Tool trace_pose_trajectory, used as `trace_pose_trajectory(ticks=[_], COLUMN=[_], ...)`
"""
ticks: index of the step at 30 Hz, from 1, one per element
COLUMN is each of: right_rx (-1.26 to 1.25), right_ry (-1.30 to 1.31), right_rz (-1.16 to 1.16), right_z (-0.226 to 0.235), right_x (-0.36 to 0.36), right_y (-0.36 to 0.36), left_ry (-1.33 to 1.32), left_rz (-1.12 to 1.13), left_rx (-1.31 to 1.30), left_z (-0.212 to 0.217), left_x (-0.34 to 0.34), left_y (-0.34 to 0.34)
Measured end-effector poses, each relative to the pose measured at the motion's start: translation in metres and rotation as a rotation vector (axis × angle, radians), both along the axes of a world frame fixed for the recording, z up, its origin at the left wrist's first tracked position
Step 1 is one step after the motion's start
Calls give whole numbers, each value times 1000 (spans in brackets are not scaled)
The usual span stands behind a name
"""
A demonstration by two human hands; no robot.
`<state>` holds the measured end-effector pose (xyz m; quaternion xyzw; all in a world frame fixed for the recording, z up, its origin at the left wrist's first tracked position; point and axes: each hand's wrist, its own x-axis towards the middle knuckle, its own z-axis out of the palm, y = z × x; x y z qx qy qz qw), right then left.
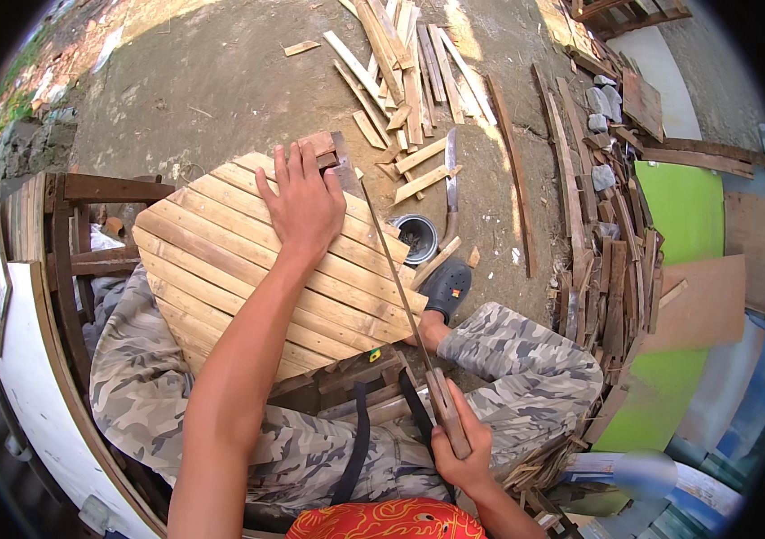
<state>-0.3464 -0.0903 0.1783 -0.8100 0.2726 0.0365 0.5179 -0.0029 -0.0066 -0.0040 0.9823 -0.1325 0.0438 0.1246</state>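
Item: slatted wooden panel (247,269), pale timber, built of narrow parallel slats and trimmed to a rounded outline. It lies tilted across the seated person's knees, over camouflage trousers (526,359), with its far edge out above the dirt ground (221,81).

Left hand (303,202): palm flat on the upper part of the panel, fingers spread toward a small block of wood (319,144) at the panel's far edge. It presses down and grips nothing.

Right hand (461,449): closed around the wooden handle of a hand saw (400,296), low and close to the body. The thin blade runs from the handle up and away along the right edge of the panel, touching or lying just beside the slat ends; which of the two cannot be told.

The two hands are well apart, one at the far end of the panel and one near the lap.

Surroundings:
- Loose offcuts and slats (409,72), scattered on the ground beyond the panel.
- A long knife (451,180) lying among them.
- A small round tin (418,238), dark inside, just right of the panel.
- A dark clog (447,287) on the person's foot, beside the tin.
- Stacked scrap timber (598,269) at right, with green sheet material (683,207) behind it.
- A dark wooden frame (77,242) at left, next to a white curved board (32,395).
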Motion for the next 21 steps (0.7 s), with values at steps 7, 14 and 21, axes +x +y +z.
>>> trace_pose_trajectory(ticks=[7,14,21], right_rx=[-14,-4,39], right_ry=[-121,-243,10], right_rz=[-5,3,-9], right_z=[-58,-96,12], right_x=[165,140,15], right_y=[-14,-14,1], left_ry=[-44,22,-21], left_rz=[-9,-3,-4], left_rx=[28,-21,13], left_z=[1,4,0], left_x=[0,0,-3], left_y=[-2,2,0])
